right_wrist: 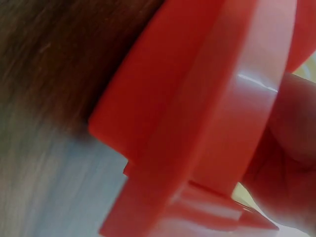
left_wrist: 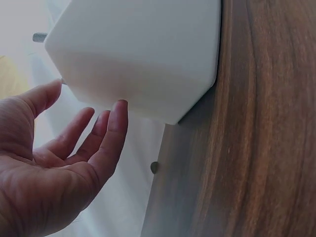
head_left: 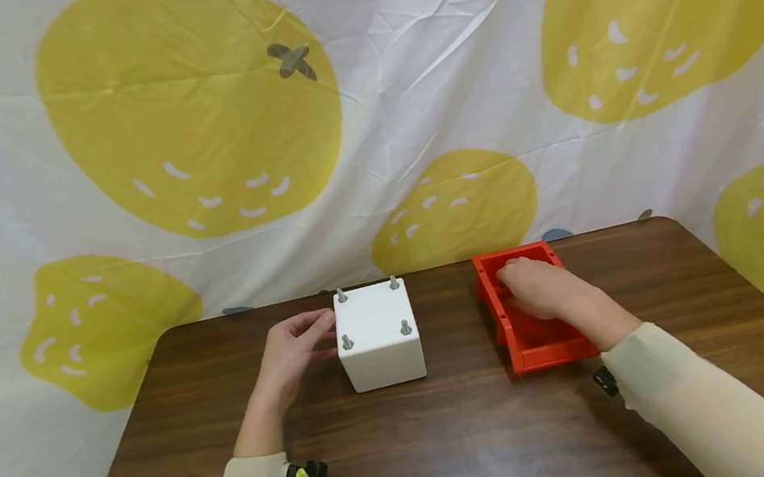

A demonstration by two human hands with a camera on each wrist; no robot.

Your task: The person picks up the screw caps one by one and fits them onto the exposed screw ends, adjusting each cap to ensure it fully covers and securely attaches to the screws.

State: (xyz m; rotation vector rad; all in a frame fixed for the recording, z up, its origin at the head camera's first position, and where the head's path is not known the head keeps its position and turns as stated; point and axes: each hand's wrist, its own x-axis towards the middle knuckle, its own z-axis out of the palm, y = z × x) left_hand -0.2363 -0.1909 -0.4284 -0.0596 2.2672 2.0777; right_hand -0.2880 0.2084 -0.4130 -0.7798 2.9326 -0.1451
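Observation:
A white block [head_left: 377, 329] stands on the table with a threaded bolt [head_left: 405, 327] upright at each top corner. At its left side is my left hand [head_left: 292, 349], fingers loosely spread and fingertips right at the block's face. In the left wrist view, the hand [left_wrist: 64, 153] has thumb and fingers apart with nothing between them, close by the block [left_wrist: 133, 54]. Over to the right, my right hand [head_left: 543, 289] reaches down into a red bin [head_left: 552, 355]. Its fingertips are hidden inside, and I cannot tell what they hold. The bin's wall [right_wrist: 197, 113] blocks most of the right wrist view.
Both items sit on a dark wooden table [head_left: 447, 441], toward its back edge. A white curtain with yellow fruit prints [head_left: 204, 117] hangs right behind that edge. Small black devices [head_left: 307, 475] are strapped at the wrists.

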